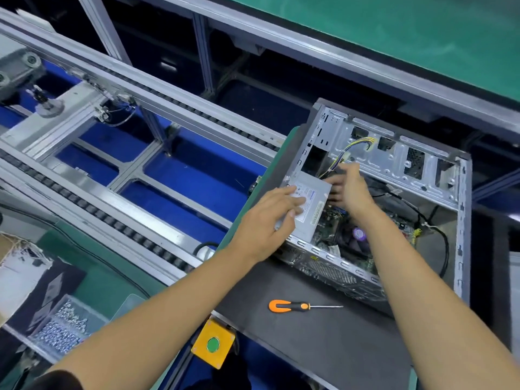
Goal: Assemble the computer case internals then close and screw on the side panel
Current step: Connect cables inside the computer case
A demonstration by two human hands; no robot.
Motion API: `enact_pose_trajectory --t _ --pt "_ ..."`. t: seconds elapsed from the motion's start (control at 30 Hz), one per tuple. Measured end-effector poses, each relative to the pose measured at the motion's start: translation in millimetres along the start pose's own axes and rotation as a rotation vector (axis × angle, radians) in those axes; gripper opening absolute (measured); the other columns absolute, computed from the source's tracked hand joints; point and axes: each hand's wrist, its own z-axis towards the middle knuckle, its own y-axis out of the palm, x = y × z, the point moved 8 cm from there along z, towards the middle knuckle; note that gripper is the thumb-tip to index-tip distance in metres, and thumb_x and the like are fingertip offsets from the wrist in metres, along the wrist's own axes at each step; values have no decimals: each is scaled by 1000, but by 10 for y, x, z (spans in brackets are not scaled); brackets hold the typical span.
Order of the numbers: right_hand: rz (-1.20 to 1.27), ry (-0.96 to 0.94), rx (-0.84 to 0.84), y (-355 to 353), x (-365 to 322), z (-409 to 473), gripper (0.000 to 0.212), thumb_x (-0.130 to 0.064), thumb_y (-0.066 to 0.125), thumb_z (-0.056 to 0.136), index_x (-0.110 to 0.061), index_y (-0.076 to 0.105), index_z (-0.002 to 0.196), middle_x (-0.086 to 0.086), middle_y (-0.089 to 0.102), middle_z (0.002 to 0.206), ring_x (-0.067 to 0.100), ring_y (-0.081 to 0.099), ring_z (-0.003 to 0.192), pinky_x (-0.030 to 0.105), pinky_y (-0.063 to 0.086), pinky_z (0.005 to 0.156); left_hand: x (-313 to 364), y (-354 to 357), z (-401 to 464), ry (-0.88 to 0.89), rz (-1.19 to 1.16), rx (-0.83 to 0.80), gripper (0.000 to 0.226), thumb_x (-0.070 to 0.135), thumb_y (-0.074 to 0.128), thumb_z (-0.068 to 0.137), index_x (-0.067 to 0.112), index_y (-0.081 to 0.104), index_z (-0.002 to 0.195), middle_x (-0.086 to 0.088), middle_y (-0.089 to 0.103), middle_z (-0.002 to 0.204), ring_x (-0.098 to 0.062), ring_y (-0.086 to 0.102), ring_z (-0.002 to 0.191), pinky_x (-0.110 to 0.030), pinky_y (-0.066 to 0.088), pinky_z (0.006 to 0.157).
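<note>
Grey power supply (pixel 308 205) (label unreadable), left hand (pixel 270 220) flat on it, right hand (pixel 351 187) fingers unclear

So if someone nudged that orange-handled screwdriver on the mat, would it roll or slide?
The screwdriver probably rolls sideways: its handle looks rounded. The dark mat looks grippy, so it would hardly slide. Likely stiff and light to lift.

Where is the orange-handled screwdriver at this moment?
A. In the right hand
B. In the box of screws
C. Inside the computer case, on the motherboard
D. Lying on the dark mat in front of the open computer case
D: the screwdriver lies untouched on the dark mat in front of the computer case, while the left hand and right hand are both at the power supply.
</note>
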Motion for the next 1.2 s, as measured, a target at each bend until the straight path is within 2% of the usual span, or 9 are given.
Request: enact_pose_trajectory --t 0.13,0.23,0.37,0.43,0.57,0.77,0.9,1.03,1.2 --pt "-459 -661 578 -616 -642 -247 13 -33 49 78 -31 55 89 0 64 87 11 55 78 37 44 72 24 17 10 33 49 24 25 11 52 100 2 74 108 -3 71 123 -19 52 135 -43 45 111" --pt "-1010 -730 326 -382 -776 118 53 -28 65 79 -32 57 131 9 47 140 30 38 133 45 19 112 54 -4 21 25 91 -4 22 13 56 98 4 74 107 -1 71 122 -17 53 134 -34 44 111" --pt "-1232 -817 288 -356 -771 138 27 -29 71 82 -20 69 107 5 58 102 30 51 104 44 25 100 258 -8 192 122 448 -108 18 33 59 93 18 70 91 6 67 95 -17 58 103 -31 37 111" --pt "-1268 -926 329 -371 -726 -47 25 -38 64 82 -19 68 97 1 59 84 27 56 84 41 29 87 409 33 470 181 558 -129 23 43 52 93 23 63 85 8 58 82 -17 48 87 -25 35 89" --pt "-1105 -784 202 -568 -418 -178 17 -27 64 90 -17 61 103 4 67 82 30 64 70 34 42 61 351 486 1068 121 624 -428 31 48 52 97 20 53 110 3 56 104 -19 50 93 -33 42 71" --pt "-1018 -483 32 -827 64 -53 19 -15 47 100 -28 32 102 4 62 67 27 57 56 35 45 50 -76 932 1179 -45 881 -781 40 47 32 104 11 50 109 -6 65 86 -28 56 74 -39 40 67" --pt "-812 -378 -18 -967 276 44 12 -10 46 101 -13 57 99 12 68 79 29 69 73 38 55 69 -64 1127 1199 -141 841 -982 77 76 34 94 20 37 145 -10 55 138 -32 58 116 -46 49 91" --pt "-287 -138 21 -1013 488 141 27 8 39 98 -9 60 102 15 68 87 24 67 73 30 42 54 107 1515 1227 -46 797 -1120 81 66 47 97 16 25 157 -9 42 153 -30 48 135 -47 47 104" --pt "81 -36 183 -1179 533 256 34 22 38 88 -3 59 79 5 73 73 25 70 71 29 50 50 19 1877 1407 -218 482 -1167 52 49 53 102 -2 60 112 -10 60 89 -27 56 81 -34 43 71"
